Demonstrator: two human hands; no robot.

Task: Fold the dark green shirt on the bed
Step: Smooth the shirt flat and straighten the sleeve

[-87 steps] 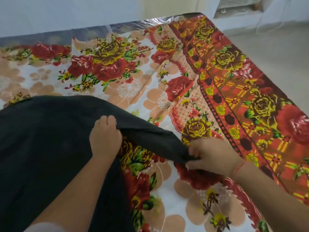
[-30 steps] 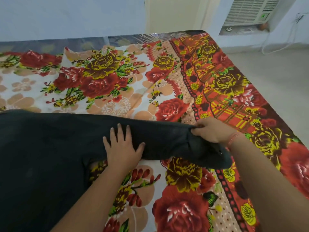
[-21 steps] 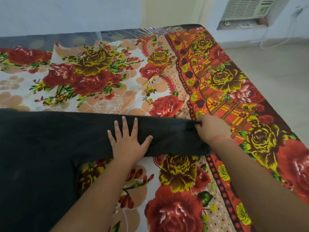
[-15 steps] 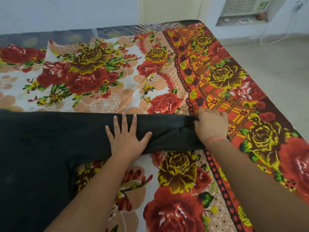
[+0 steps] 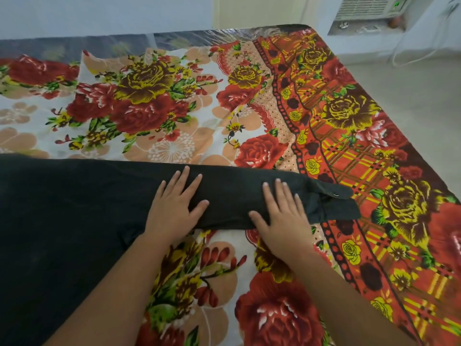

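The dark green shirt [image 5: 62,221] lies spread on the bed [image 5: 249,108], its body filling the left of the view. One long sleeve [image 5: 237,193] stretches flat to the right, ending in a buttoned cuff [image 5: 334,201]. My left hand [image 5: 174,208] rests palm down on the sleeve near the shoulder, fingers spread. My right hand [image 5: 282,216] lies flat on the sleeve just short of the cuff, fingers apart, holding nothing.
A floral bedsheet in red, yellow and cream covers the bed. The bed's right edge [image 5: 424,156] drops to a pale floor [image 5: 411,91]. An air conditioner [image 5: 366,7] sits in the wall at the top right, with a white cord hanging below it.
My right hand let go of the cuff it was gripping and now lies flat on the sleeve. The sleeve has been pulled straight to the right. My left hand stays pressed on it.
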